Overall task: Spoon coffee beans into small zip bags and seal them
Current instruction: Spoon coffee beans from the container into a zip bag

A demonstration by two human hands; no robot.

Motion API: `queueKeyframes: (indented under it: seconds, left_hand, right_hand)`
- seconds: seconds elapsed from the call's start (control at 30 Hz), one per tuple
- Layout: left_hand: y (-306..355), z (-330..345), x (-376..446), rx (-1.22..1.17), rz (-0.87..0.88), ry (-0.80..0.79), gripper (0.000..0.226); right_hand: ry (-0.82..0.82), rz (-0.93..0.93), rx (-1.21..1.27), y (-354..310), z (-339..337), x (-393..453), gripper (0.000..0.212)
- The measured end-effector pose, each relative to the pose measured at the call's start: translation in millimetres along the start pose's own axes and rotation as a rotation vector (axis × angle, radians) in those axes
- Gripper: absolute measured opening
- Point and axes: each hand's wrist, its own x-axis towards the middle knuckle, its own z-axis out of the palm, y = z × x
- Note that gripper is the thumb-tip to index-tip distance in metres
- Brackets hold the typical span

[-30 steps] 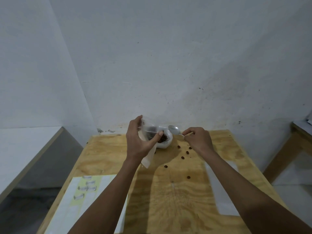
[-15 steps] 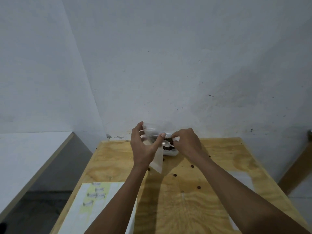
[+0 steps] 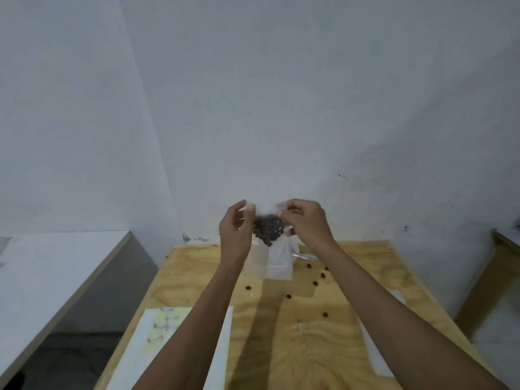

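Coffee beans (image 3: 268, 231) fill 1 zip bag (image 3: 274, 257) pinched by 2 hands, left (image 3: 235, 235) and right (image 3: 305, 222), 7 loose beans (image 3: 315, 283) below.

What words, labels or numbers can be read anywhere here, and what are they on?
No text can be read.
Yellow sheet on the table: a few dark marks, too blurred to read.
Bag held up by the left hand and right hand: no print shows.
Wall: only specks, no writing.
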Motion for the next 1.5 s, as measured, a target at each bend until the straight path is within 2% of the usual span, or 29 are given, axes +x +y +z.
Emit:
queueKeyframes:
  seconds: [0.13, 0.3, 0.4, 0.53, 0.7, 0.9, 1.23, 1.4, 1.5]
  left_hand:
    - [25.1, -6.2, -0.7, -0.186, -0.066, -0.071, 0.026]
    - [50.2, -7.7, -12.1, -0.271, -0.06, -0.172, 0.019]
    - [60.9, -9.9, -17.4, -0.264, -0.03, -0.242, 0.019]
    - [69.4, -9.6, -23.3, -0.209, 0.066, -0.174, 0.035]
    - [76.7, -8.8, -25.9, -0.189, 0.134, -0.142, 0.012]
    - [80.1, -8.5, -27.2, -0.136, 0.127, -0.193, 0.011]
    - [77.3, -6.7, -26.6, -0.121, 0.104, -0.188, 0.012]
    - [80.8, -17.7, -17.5, -0.197, -0.005, -0.362, 0.017]
    - [82.5, -17.6, -15.9, -0.189, -0.014, -0.393, 0.02]
  right_hand:
    - [-0.048, 0.02, 0.079, -14.2, -14.2, -7.7, 0.012]
    - [-0.038, 0.024, 0.129, -28.0, -20.6, -16.2, 0.013]
    - [-0.046, 0.02, 0.174, -34.3, -25.4, -21.9, 0.012]
    - [-0.017, -0.102, 0.17, -41.5, -26.2, -28.9, 0.028]
    - [0.048, -0.199, 0.138, -47.4, -21.9, -33.9, 0.013]
    - [0.025, -0.203, 0.085, -53.3, -19.4, -38.6, 0.01]
    - [-0.008, -0.09, 0.174, -49.1, -26.5, -36.5, 0.013]
    - [-0.072, -0.071, 0.213, -48.7, -41.7, -29.8, 0.016]
    - [-0.101, -0.044, 0.27, -47.2, -44.0, -27.8, 0.018]
